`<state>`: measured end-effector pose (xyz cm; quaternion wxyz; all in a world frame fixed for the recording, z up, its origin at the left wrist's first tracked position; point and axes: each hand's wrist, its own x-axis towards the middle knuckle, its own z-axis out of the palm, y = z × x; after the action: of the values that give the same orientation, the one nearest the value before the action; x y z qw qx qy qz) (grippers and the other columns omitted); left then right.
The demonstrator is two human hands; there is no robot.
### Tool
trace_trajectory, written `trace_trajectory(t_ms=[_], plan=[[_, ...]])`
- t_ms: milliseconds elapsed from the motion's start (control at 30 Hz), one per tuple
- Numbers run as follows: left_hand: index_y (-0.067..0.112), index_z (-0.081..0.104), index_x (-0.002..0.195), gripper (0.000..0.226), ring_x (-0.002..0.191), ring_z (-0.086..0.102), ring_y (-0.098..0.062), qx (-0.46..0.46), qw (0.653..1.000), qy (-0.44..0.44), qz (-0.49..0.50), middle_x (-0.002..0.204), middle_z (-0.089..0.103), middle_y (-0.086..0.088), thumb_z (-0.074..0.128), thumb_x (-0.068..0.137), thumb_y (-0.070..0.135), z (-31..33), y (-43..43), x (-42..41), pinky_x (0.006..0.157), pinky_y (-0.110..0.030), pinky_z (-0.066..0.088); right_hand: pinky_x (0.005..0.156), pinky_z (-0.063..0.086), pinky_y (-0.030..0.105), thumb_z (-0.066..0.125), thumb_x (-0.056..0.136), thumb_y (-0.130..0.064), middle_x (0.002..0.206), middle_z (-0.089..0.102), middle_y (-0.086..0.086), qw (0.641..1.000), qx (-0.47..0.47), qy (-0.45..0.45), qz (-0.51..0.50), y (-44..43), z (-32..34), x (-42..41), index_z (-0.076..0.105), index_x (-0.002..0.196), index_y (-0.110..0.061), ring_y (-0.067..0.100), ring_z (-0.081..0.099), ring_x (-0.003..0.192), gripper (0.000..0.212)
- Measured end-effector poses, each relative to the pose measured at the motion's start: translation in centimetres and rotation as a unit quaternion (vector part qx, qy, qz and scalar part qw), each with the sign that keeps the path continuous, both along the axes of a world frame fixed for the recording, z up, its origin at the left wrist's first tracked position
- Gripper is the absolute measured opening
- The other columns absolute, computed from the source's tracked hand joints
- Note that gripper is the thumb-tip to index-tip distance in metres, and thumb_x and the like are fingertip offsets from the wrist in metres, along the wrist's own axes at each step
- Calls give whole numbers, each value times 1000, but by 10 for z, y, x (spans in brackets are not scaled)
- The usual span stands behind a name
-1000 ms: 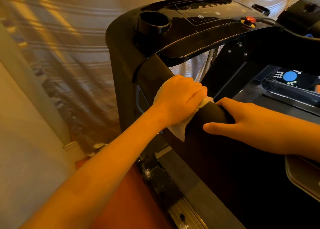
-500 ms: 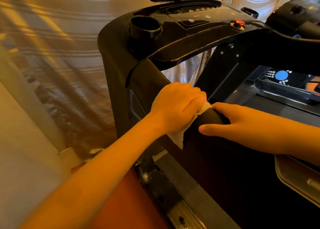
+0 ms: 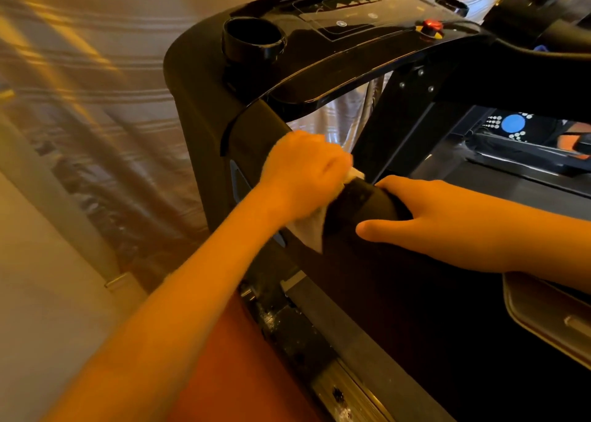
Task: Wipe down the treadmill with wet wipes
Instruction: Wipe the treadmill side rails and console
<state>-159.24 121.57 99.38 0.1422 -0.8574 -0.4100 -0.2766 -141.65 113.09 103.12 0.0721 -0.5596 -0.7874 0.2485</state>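
White wipe (image 3: 311, 230) sits in your gripping left hand (image 3: 303, 172); the handrail (image 3: 358, 204) runs rightward into your right hand (image 3: 425, 210), which clasps its end.

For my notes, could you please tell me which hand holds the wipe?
The left hand, gripping the wipe on the handrail; the right hand grips bare handrail, no wipe.

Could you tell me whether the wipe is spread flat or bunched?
Bunched: the left hand grips the wipe round the handrail, a corner hanging.
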Motion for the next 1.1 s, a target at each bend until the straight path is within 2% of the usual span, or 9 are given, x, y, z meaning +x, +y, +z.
trace_trajectory(t_ms=[167,333,400,500,633,767,867,967,1100], plan=[[19,40,64,36,53,32,-14,-37,993,-49,-96,58,38,2,24,94,27,-5,-20,12,53,-24,18,66,46,19,46,77,-69,85,57,-7,998,32,-53,-19,-2,-2,-2,49,100,-27,8,56,74,48],[19,37,67,28,59,39,-26,10,999,25,-28,61,32,-1,24,91,20,7,16,-24,69,-39,32,73,54,27,45,77,-69,87,61,-5,998,21,-53,-13,-8,2,0,52,105,-27,9,61,75,51],[13,49,67,31,66,53,-34,35,999,31,1,64,40,-5,27,89,18,4,20,-29,86,-51,44,75,55,30,43,77,-70,87,62,-4,998,28,-59,-11,-8,3,0,53,105,-26,11,61,76,54],[7,67,84,46,89,62,-32,37,999,-13,11,85,66,-11,24,92,24,-5,0,-14,108,-51,32,75,55,30,41,75,-70,86,61,-3,997,33,-70,-9,-9,3,-2,52,105,-24,12,61,75,56],[13,69,101,43,96,60,-17,40,986,-133,-96,100,68,-2,28,97,23,-29,-36,7,105,-35,34,66,45,19,40,76,-69,86,55,-9,995,48,-83,-5,-8,3,-4,46,106,-28,5,54,74,51],[8,69,102,46,93,58,-19,53,991,-67,-103,98,68,-8,26,99,26,-22,-6,-19,94,-30,37,75,53,29,32,67,-73,88,59,-5,995,44,-93,-5,-11,5,-3,50,107,-25,10,59,76,65],[11,64,122,49,125,52,-22,36,998,-38,-24,127,62,-7,23,100,26,-12,26,-55,112,-41,31,78,57,35,35,71,-73,87,62,0,994,44,-96,0,-12,5,-2,52,105,-24,16,62,77,62],[10,52,139,51,142,34,-22,40,992,-116,16,147,47,-7,22,101,28,-21,32,-60,121,-37,12,80,57,38,36,73,-72,90,63,2,994,46,-96,1,-12,5,-3,52,106,-22,18,63,80,62],[-3,39,144,54,147,23,-27,50,936,-349,22,154,33,-15,20,101,24,-74,-8,-16,122,-41,12,83,56,39,35,71,-72,92,63,4,994,48,-96,-1,-11,4,-4,52,107,-20,20,64,84,65]])
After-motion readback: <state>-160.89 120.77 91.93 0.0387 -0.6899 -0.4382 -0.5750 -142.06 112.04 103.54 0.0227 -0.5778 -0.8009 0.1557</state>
